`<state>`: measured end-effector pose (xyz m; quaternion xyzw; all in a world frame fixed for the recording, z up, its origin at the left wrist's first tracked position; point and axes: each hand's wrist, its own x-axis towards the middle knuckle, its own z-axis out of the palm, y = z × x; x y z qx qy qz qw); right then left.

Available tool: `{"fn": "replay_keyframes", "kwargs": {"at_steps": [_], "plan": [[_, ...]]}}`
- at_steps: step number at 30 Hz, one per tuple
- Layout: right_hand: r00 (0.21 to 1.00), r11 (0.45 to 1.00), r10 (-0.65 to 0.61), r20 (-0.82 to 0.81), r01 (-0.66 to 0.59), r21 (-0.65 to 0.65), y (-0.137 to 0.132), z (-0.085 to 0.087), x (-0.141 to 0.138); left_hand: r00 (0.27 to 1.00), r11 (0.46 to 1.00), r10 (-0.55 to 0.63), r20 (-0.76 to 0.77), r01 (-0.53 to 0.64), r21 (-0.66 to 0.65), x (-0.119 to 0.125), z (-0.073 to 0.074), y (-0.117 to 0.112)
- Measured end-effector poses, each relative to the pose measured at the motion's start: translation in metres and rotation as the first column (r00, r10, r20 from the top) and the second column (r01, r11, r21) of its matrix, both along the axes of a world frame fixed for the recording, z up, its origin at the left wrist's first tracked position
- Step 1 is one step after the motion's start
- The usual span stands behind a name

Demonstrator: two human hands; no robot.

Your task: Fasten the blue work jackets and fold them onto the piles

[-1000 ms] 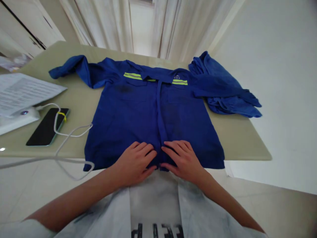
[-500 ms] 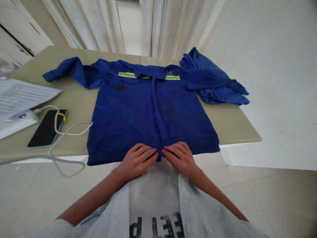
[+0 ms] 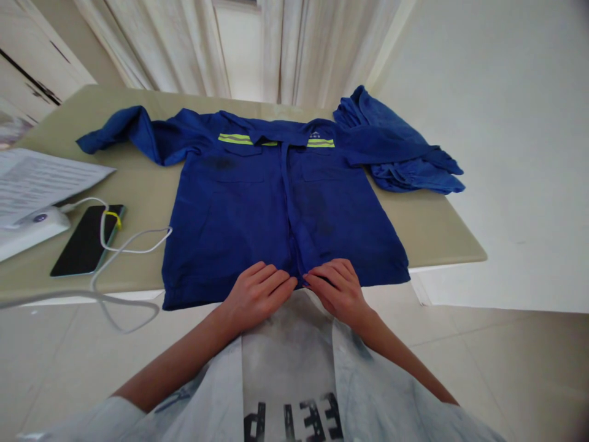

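**Workwear Laid Flat, Both Hands at the Front Hem**

A pale tiled floor [image 3: 506,356] is seen below, and cream floor-length curtains [image 3: 161,49] hang beyond. A beige stone-like table [image 3: 427,227] is placed between them. On it, a royal-blue cotton work jacket [image 3: 230,215] is spread face up, collar away from the wearer, lower hem along the table's near edge. Its darkly smudged front is crossed by a central placket, and two yellow-green reflective strips [image 3: 239,139] are sewn across the chest. One sleeve is laid out to the upper left; the other lies over a bunched blue cloth garment [image 3: 405,166] at the right.

At the table's left are printed white paper sheets [image 3: 37,184], a white plastic device [image 3: 32,230], a black smartphone [image 3: 83,242], a thin white cable [image 3: 138,245] and a small yellow band [image 3: 113,219].

The left hand [image 3: 255,294] and right hand [image 3: 338,291] are placed on the hem at the placket. The left fingers [image 3: 271,279] and right fingers [image 3: 329,276] are held close together, slightly curled; whether cloth is gripped cannot be told.
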<state>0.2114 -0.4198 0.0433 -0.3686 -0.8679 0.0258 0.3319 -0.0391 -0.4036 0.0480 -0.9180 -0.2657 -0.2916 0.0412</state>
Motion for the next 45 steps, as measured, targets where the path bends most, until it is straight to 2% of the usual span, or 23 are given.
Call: {"fn": "replay_keyframes", "kwargs": {"at_steps": [6, 13, 20, 23, 26, 29, 32, 34, 35, 39, 42, 45], "plan": [[0.999, 1.0, -0.025, 0.021, 0.026, -0.006, -0.002, -0.001, 0.0, 0.999, 0.998, 0.024, 0.021, -0.023, -0.052, 0.001, -0.005, -0.001], [0.996, 0.998, -0.023, 0.088, 0.019, 0.053, -0.003, -0.004, -0.003, 1.0, 1.0, 0.003, 0.019, -0.003, -0.021, 0.002, -0.005, 0.0], [0.987, 0.998, -0.033, 0.16, 0.024, 0.059, -0.002, 0.002, -0.006, 0.997, 1.0, -0.029, 0.078, 0.029, 0.0, 0.003, -0.01, -0.004], [0.983, 1.0, 0.016, 0.185, -0.017, 0.007, 0.001, 0.002, -0.008, 0.994, 1.0, -0.027, 0.107, 0.026, 0.018, 0.004, -0.013, -0.006], [0.981, 0.99, 0.045, 0.188, -0.019, -0.139, 0.006, 0.004, -0.007, 0.993, 0.999, -0.039, 0.111, 0.037, 0.015, 0.004, -0.015, -0.005], [0.989, 0.925, 0.083, 0.127, -0.029, -0.378, 0.012, 0.013, -0.003, 0.994, 0.999, -0.045, 0.1, 0.042, 0.032, 0.002, -0.014, -0.004], [0.981, 0.781, 0.19, -0.028, -0.169, -0.601, 0.021, 0.027, 0.002, 0.995, 0.994, -0.063, 0.083, 0.056, 0.089, 0.0, -0.011, -0.004], [0.962, 0.681, 0.238, -0.132, -0.262, -0.684, 0.028, 0.035, 0.004, 0.994, 0.987, -0.077, 0.075, 0.065, 0.144, -0.001, -0.009, -0.005], [0.957, 0.649, 0.24, -0.162, -0.282, -0.707, 0.032, 0.038, 0.004, 0.994, 0.982, -0.081, 0.073, 0.068, 0.176, -0.001, -0.009, -0.006], [0.964, 0.618, 0.217, -0.154, -0.258, -0.743, 0.043, 0.043, 0.004, 0.995, 0.961, -0.094, 0.041, 0.08, 0.264, 0.003, -0.009, -0.009], [0.964, 0.631, 0.259, -0.062, -0.218, -0.744, 0.047, 0.045, 0.002, 0.993, 0.959, -0.113, 0.024, 0.103, 0.264, 0.007, -0.011, -0.009], [0.966, 0.648, 0.25, 0.057, -0.124, -0.751, 0.049, 0.052, -0.002, 0.991, 0.955, -0.13, 0.043, 0.114, 0.273, 0.01, -0.012, -0.008]]}}
